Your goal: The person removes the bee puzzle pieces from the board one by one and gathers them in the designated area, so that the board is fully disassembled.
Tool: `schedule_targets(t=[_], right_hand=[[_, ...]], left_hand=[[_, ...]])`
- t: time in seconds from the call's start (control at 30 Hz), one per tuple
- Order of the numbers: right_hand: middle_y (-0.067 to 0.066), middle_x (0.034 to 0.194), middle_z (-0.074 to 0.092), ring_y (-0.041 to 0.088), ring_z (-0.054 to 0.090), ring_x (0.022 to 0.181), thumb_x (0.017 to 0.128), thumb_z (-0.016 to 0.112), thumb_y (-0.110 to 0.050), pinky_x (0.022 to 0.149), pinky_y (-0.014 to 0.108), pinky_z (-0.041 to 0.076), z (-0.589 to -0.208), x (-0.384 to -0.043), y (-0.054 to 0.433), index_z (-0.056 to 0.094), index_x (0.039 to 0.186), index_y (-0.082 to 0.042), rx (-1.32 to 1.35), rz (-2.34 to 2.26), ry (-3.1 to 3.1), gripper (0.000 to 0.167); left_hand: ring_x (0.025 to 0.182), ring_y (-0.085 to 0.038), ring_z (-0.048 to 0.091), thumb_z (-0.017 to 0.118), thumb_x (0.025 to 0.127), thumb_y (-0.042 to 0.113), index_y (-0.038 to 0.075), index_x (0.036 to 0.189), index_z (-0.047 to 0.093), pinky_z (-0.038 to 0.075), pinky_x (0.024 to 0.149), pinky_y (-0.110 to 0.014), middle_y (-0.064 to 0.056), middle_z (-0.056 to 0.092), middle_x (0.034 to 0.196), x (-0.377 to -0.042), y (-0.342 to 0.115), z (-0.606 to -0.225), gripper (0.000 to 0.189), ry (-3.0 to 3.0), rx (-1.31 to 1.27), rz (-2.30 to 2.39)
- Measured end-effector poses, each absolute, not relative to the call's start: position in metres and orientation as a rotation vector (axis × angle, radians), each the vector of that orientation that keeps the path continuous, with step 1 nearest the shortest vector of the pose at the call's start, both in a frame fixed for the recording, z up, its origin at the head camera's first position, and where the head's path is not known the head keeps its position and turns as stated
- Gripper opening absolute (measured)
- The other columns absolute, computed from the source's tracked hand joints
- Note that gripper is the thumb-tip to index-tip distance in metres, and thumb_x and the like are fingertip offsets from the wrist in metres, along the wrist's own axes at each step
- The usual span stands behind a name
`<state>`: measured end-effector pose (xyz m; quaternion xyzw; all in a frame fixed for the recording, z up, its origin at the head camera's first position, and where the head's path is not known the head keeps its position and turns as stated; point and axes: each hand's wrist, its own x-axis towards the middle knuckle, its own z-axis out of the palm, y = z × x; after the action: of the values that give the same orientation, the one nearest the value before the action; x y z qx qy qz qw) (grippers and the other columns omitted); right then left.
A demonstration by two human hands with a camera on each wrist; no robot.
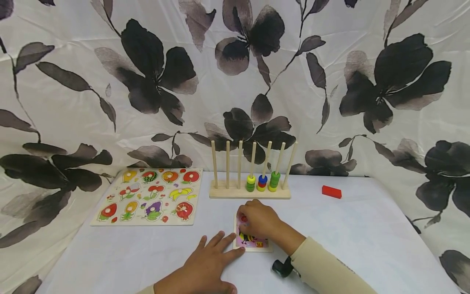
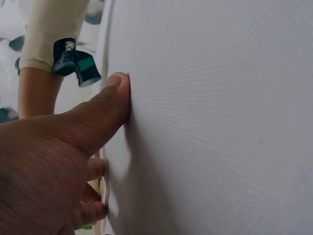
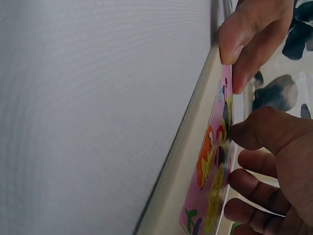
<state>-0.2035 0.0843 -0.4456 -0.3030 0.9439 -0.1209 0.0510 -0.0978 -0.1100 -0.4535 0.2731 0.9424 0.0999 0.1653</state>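
Note:
A small wooden picture puzzle (image 1: 253, 249) with a pink ground and a black-and-yellow striped figure lies on the table in the head view. Spread over the tabletop, my left hand (image 1: 207, 261) touches the puzzle's left side with its fingertips and thumb. Over the puzzle's upper part is my right hand (image 1: 258, 219), its fingers bent down onto the picture. Close up in the right wrist view, the right thumb and fingertips meet the picture face (image 3: 208, 161). Whether they pinch a piece cannot be made out, as the hand covers much of the puzzle.
Behind stands a wooden peg rack (image 1: 249, 195) with coloured rings on three pegs. A fruit puzzle board (image 1: 147, 198) lies back left, and a red block (image 1: 331, 192) back right. A black device (image 1: 282, 268) is at the right wrist. Floral cloth (image 1: 235, 90) hangs behind the table.

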Motion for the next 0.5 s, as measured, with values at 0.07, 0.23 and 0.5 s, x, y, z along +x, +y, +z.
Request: schedule_targets(t=[0.07, 0.23, 0.5], right_hand=[[-0.009, 0.092, 0.062, 0.011, 0.052, 0.089, 0.086, 0.081, -0.031, 0.067, 0.031, 0.051, -0.4467, -0.2036, 0.0839, 0.075, 0.103, -0.021, -0.933, -0.365, 2.872, 0.021], [-0.011, 0.089, 0.061, 0.011, 0.053, 0.091, 0.089, 0.079, -0.03, 0.067, 0.029, 0.051, -0.4498, -0.2028, 0.0841, 0.077, 0.09, -0.024, -0.984, -0.347, 2.875, 0.007], [-0.003, 0.101, 0.066, 0.014, 0.058, 0.097, 0.097, 0.069, -0.027, 0.074, 0.031, 0.056, -0.4503, -0.1997, 0.0833, 0.075, 0.099, -0.014, -1.022, -0.245, 2.897, 0.015]], left_hand=[[0.148, -0.04, 0.03, 0.08, 0.073, 0.068, 0.042, 0.15, 0.05, 0.028, 0.107, -0.075, -0.001, 0.034, 0.163, -0.0981, -0.1101, -0.4542, 0.087, 2.681, 0.771, 0.286], [0.148, -0.039, 0.03, 0.08, 0.073, 0.068, 0.042, 0.15, 0.05, 0.028, 0.106, -0.075, -0.001, 0.034, 0.163, -0.0982, -0.1102, -0.4556, 0.087, 2.681, 0.773, 0.284], [0.149, -0.039, 0.029, 0.08, 0.073, 0.069, 0.042, 0.15, 0.05, 0.028, 0.106, -0.075, -0.001, 0.034, 0.164, -0.0988, -0.1101, -0.4566, 0.088, 2.678, 0.766, 0.291]])
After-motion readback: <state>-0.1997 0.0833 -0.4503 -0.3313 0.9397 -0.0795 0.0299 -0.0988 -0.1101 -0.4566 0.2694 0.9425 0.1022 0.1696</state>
